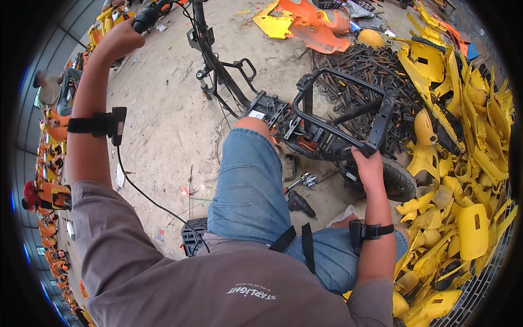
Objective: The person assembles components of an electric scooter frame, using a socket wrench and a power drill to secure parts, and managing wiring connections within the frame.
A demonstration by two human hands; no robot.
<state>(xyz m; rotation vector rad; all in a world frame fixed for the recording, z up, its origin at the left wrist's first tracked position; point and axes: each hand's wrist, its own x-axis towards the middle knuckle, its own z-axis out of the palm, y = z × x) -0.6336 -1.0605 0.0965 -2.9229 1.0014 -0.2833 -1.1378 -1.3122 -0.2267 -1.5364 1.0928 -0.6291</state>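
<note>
A stripped-down electric scooter [220, 68] stands in front of me, its black handlebar end at the upper left and its rear at the right. My left hand [124, 39] is stretched far forward and closed round the black handlebar grip [146, 19]. With my right hand [369, 168] I grip the lower corner of the black rear frame [383, 124], above the rear wheel [401, 180]. The fingertips of this hand are partly hidden behind the frame. My bent knee [253, 125] is close to the scooter's middle, by a black box-like part [267, 106].
A cordless drill [299, 204] lies on the concrete floor beside silver sockets [308, 179]. Behind the frame is a heap of rusty metal parts [359, 71]. Yellow plastic panels [473, 231] pile up at the right, orange ones [316, 32] farther off. Another person [52, 87] is at the left.
</note>
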